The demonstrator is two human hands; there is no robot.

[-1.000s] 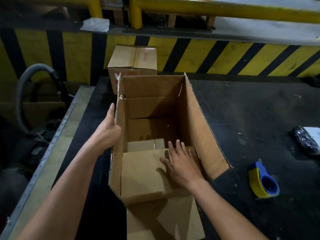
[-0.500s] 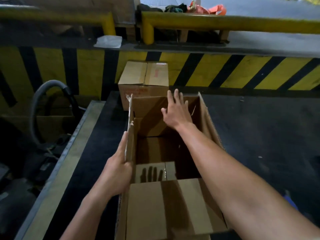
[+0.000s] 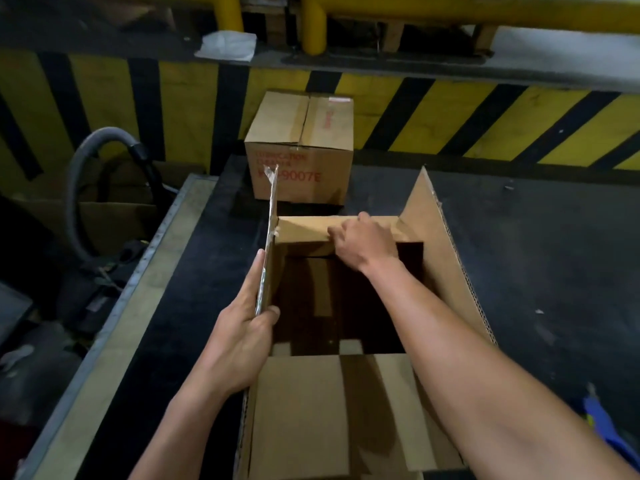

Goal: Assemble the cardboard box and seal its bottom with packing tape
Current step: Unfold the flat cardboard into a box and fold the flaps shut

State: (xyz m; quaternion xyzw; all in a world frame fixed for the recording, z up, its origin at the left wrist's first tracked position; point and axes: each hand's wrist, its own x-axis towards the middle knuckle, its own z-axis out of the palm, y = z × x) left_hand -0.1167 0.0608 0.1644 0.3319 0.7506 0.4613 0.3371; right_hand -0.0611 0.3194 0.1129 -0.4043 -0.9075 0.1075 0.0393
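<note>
An open brown cardboard box (image 3: 446, 271) stands on the black table in front of me, its flaps up. My left hand (image 3: 242, 341) grips the upright left flap (image 3: 272, 216), thumb inside and fingers outside. My right hand (image 3: 363, 242) reaches across the opening and presses the far flap (image 3: 304, 233) down and inward, fingers curled over its edge. The near flap (image 3: 311, 410) lies folded in below my arms. A blue and yellow tape dispenser (image 3: 602, 424) shows partly at the right edge, behind my right forearm.
A closed cardboard box with red print (image 3: 301, 147) sits just beyond the open one. A yellow and black striped wall (image 3: 485, 116) runs along the back. A grey hose (image 3: 86, 168) loops at the left, past the table's metal edge (image 3: 145, 271).
My right hand went from the near flap to the far flap and now folds it down. My left hand slid along the left flap and took hold of it. The view moved closer.
</note>
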